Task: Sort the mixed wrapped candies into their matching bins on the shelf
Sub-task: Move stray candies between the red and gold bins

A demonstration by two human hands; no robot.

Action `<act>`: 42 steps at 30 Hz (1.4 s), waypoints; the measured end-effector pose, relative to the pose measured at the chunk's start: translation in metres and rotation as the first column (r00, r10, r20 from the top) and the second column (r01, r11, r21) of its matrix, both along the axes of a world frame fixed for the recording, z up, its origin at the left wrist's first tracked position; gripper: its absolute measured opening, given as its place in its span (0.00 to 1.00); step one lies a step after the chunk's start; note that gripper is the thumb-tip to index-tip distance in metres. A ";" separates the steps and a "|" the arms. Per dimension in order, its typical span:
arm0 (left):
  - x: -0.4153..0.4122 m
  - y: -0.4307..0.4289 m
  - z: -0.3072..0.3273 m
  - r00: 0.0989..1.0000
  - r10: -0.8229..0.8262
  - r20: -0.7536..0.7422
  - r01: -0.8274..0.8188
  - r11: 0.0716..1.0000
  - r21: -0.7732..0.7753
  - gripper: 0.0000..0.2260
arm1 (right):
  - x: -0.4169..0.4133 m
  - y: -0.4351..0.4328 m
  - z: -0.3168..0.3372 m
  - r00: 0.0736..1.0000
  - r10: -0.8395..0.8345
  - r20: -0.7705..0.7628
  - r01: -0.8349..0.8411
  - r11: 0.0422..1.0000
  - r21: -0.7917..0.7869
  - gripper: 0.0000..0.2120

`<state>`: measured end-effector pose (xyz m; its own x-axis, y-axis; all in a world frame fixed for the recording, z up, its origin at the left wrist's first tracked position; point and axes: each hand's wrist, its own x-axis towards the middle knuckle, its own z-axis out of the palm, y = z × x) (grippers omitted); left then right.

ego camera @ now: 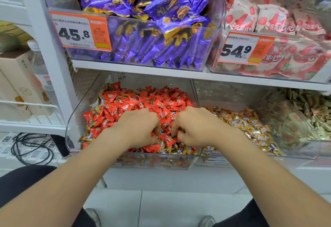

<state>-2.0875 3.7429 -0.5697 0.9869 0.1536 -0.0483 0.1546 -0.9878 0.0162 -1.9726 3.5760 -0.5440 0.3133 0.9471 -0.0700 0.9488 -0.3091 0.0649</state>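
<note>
A clear bin (70, 119) on the lower shelf holds a heap of red wrapped candies (143, 103) with gold wrapped candies (180, 150) mixed in along its front and left side. Both my hands are in this bin, near its front. My left hand (138, 128) has its fingers curled down into the pile around candies. My right hand (196, 128) is beside it, fingertips pinching a small candy; the fingertips are partly buried. The neighbouring bin to the right holds gold candies (250, 124).
Further right is a bin of green-wrapped candies (304, 115). The upper shelf carries bins of purple packs (152, 12) and white-and-red packs (268, 21) with orange price tags (80, 31). Boxes (19, 76) and black cables (28, 146) lie to the left.
</note>
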 end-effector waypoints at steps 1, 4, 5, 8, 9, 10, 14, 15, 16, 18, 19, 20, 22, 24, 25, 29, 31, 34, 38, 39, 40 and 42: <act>0.000 -0.002 -0.001 1.000 0.007 0.017 -0.008 1.000 0.022 0.09 | 0.000 0.003 -0.002 0.999 0.006 0.048 -0.005 1.000 -0.024 0.18; -0.001 -0.006 -0.004 0.999 -0.003 0.051 -0.002 0.995 0.096 0.12 | 0.000 0.012 -0.007 0.984 -0.002 0.178 0.011 0.999 -0.051 0.13; 0.000 -0.005 -0.005 0.998 -0.014 0.059 0.008 0.994 0.109 0.14 | 0.000 0.014 -0.008 0.979 -0.014 0.202 0.026 0.998 -0.059 0.12; 0.000 0.003 -0.005 0.999 -0.021 0.036 0.018 0.998 0.067 0.20 | 0.003 0.017 -0.008 0.978 -0.033 0.207 0.055 0.993 -0.104 0.20; -0.001 0.005 -0.004 1.000 -0.015 0.021 0.014 0.999 0.040 0.21 | 0.003 0.018 -0.008 0.977 -0.036 0.212 0.063 0.991 -0.118 0.23; -0.001 0.005 -0.003 1.000 -0.010 0.012 0.010 1.000 0.021 0.20 | 0.001 0.019 -0.009 0.973 -0.040 0.227 0.069 0.990 -0.120 0.23; -0.003 0.001 -0.001 0.999 -0.007 0.040 0.005 0.999 0.041 0.11 | -0.005 0.023 -0.018 0.939 -0.098 0.330 0.124 0.991 -0.058 0.15; -0.004 0.000 -0.002 0.998 -0.006 0.062 0.003 0.999 0.049 0.10 | -0.004 0.023 -0.020 0.934 -0.105 0.342 0.126 0.991 -0.040 0.15; -0.004 0.001 -0.002 0.995 -0.010 0.096 0.005 0.999 0.050 0.11 | -0.003 0.023 -0.021 0.934 -0.100 0.342 0.115 0.993 -0.025 0.15; -0.005 0.004 -0.002 0.985 -0.007 0.170 0.006 1.000 0.003 0.12 | 0.003 0.021 -0.023 0.958 -0.091 0.274 0.088 0.996 0.022 0.14; -0.005 0.006 -0.001 0.980 0.013 0.197 -0.002 0.999 -0.053 0.11 | 0.006 0.019 -0.022 0.974 -0.094 0.204 0.085 0.995 0.055 0.15; -0.006 0.009 0.000 0.975 0.037 0.217 -0.013 0.994 -0.110 0.10 | 0.008 0.017 -0.020 0.988 -0.102 0.114 0.092 0.992 0.088 0.16; -0.007 0.013 0.001 0.965 0.071 0.253 -0.027 0.985 -0.173 0.10 | 0.012 0.011 -0.014 0.989 -0.110 -0.094 0.123 0.982 0.144 0.16; -0.008 0.015 0.000 0.952 0.103 0.289 -0.053 0.983 -0.176 0.11 | 0.015 0.005 -0.009 0.974 -0.083 -0.213 0.125 0.974 0.190 0.15; -0.009 0.015 -0.001 0.945 0.128 0.300 -0.075 0.981 -0.180 0.12 | 0.016 0.003 -0.007 0.967 -0.067 -0.244 0.120 0.971 0.208 0.13; -0.009 0.011 -0.001 0.922 0.195 0.335 -0.125 0.968 -0.219 0.18 | 0.018 -0.001 0.002 0.920 -0.012 -0.392 0.137 0.946 0.293 0.06; -0.009 0.008 0.000 0.897 0.222 0.381 -0.133 0.960 -0.247 0.23 | 0.018 0.000 0.005 0.894 -0.014 -0.448 0.171 0.934 0.313 0.04; -0.005 0.005 -0.001 0.891 0.222 0.397 -0.095 0.945 -0.313 0.22 | 0.016 0.001 0.005 0.737 -0.031 -0.675 0.337 0.883 0.328 0.08; 0.000 -0.002 -0.002 0.911 0.187 0.367 0.012 0.878 -0.478 0.10 | 0.011 0.003 0.004 0.409 0.038 -0.912 0.607 0.735 0.303 0.10; 0.002 -0.004 0.000 0.921 0.169 0.350 0.044 0.850 -0.525 0.05 | 0.010 0.003 0.004 0.343 0.068 -0.937 0.646 0.707 0.288 0.09; 0.003 -0.007 0.002 0.929 0.153 0.336 0.075 0.813 -0.578 0.04 | 0.009 0.004 0.003 0.315 0.084 -0.945 0.668 0.688 0.284 0.09; 0.006 -0.011 0.006 0.953 0.133 0.271 0.110 0.682 -0.723 0.06 | 0.006 0.004 0.003 0.322 0.089 -0.942 0.691 0.658 0.299 0.08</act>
